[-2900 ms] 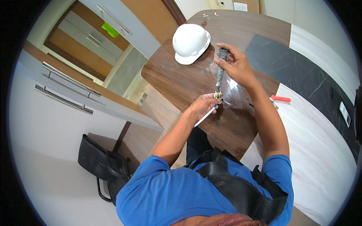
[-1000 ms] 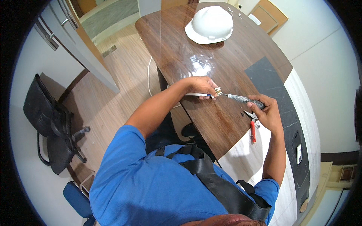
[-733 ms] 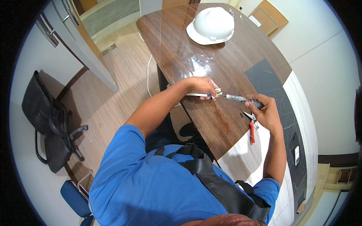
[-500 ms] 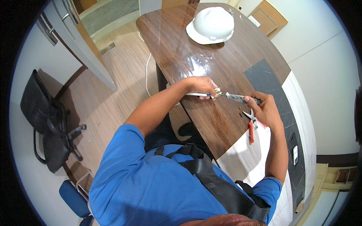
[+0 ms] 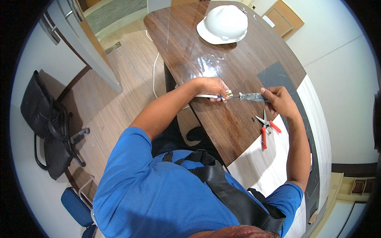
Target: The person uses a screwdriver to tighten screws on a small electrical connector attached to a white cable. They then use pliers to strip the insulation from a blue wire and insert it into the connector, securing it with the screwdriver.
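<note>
My left hand is closed around a small white electrical fitting with brass-coloured metal parts. A white cable runs into that hand, and a bit of blue wire shows near the fitting. Between the fingers and thumb of my right hand is a screwdriver with a clear handle, its shaft pointing left at the fitting. Whether the tip touches a screw is too small to tell. Cutting pliers with red handles lie with jaws apart on the table, just nearer than my right hand.
A white hard hat sits on the far part of the brown wooden table. Small dark bits lie beside the pliers. More white cable hangs past the left edge. A black chair stands at left on the floor.
My right hand has shifted slightly up and right, its grip now farther back on the screwdriver handle. The fitting in my left hand has risen slightly. More of the pliers is uncovered.
</note>
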`<state>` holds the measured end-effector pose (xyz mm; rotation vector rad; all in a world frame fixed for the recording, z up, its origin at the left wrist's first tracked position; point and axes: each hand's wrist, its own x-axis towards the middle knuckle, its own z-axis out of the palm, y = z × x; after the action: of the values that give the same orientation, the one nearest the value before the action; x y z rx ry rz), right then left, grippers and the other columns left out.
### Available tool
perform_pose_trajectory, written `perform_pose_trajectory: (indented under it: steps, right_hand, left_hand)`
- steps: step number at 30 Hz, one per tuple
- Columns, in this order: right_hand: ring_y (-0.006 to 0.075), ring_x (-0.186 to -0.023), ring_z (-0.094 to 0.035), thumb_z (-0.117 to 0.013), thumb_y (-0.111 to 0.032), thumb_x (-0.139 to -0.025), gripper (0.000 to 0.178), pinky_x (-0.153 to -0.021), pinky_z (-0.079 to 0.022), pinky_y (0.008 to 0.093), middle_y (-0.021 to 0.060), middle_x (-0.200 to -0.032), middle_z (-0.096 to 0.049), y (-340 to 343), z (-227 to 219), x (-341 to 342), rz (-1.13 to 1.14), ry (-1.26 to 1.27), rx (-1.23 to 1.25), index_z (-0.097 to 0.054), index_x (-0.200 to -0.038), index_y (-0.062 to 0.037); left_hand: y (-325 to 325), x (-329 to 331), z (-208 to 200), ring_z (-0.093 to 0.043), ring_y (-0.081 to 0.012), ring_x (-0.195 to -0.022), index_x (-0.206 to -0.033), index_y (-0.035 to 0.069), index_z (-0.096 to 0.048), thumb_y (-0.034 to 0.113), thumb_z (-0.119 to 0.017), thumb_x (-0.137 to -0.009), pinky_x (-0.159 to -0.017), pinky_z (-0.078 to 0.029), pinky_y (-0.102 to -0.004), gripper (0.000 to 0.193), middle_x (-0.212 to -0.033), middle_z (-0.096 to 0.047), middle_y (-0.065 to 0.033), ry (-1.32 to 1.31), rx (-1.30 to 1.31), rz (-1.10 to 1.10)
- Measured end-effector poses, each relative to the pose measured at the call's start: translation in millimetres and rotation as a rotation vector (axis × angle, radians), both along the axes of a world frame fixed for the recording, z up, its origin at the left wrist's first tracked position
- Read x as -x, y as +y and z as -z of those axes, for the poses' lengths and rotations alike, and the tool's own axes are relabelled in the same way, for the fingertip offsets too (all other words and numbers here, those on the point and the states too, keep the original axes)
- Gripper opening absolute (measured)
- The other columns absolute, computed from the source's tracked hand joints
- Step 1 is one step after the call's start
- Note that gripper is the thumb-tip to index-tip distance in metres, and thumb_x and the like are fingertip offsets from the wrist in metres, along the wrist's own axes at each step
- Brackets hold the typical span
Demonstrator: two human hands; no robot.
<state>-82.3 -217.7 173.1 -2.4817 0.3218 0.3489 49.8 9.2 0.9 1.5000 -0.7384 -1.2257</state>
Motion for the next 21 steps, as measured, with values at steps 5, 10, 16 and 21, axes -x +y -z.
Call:
perform_pose_trajectory:
  steps: [5, 10, 16, 21]
  right_hand:
    - [0.0113, -0.054, -0.052, -0.075, -0.029, -0.095, 0.026, -0.053, -0.042, 0.0335, 0.0024, -0.065, -0.066, 10, -5, 11, -0.108, -0.068, 0.128, -0.080, -0.096, -0.0037]
    - [0.0154, -0.064, -0.056, -0.081, -0.025, -0.089, 0.025, -0.058, -0.045, 0.0370, 0.0064, -0.078, -0.068, 13, -9, 13, -0.278, -0.192, 0.172, -0.081, -0.104, -0.0046]
    - [0.0207, -0.068, -0.059, -0.081, -0.022, -0.089, 0.024, -0.061, -0.048, 0.0410, 0.0136, -0.085, -0.067, 31, -10, 9, -0.292, -0.275, 0.262, -0.079, -0.102, -0.0013]
    - [0.0219, -0.068, -0.061, -0.079, -0.018, -0.090, 0.021, -0.062, -0.048, 0.0415, 0.0150, -0.078, -0.067, 59, -34, 3, -0.158, 0.030, 0.413, -0.077, -0.098, 0.0009]
  left_hand:
    - [1, 1, -2, -0.055, -0.0055, -0.060, -0.092, 0.005, -0.072, 0.014, -0.069, -0.094, -0.046, -0.044, -0.0228, 0.010, -0.076, -0.064, 0.0005, 0.049, 0.006, -0.031]
    - [0, -1, 4, -0.055, -0.0057, -0.059, -0.093, 0.004, -0.072, 0.013, -0.069, -0.094, -0.045, -0.044, -0.0227, 0.010, -0.076, -0.065, 0.0001, 0.069, 0.027, -0.036]
    - [0, -3, 4, -0.056, -0.0060, -0.059, -0.096, 0.003, -0.072, 0.013, -0.069, -0.094, -0.046, -0.045, -0.0229, 0.011, -0.078, -0.067, -0.0009, 0.052, 0.016, -0.017]
    - [0, -2, 5, -0.056, -0.0064, -0.059, -0.098, 0.002, -0.073, 0.012, -0.068, -0.094, -0.046, -0.045, -0.0225, 0.012, -0.079, -0.067, -0.0014, 0.054, 0.017, -0.033]
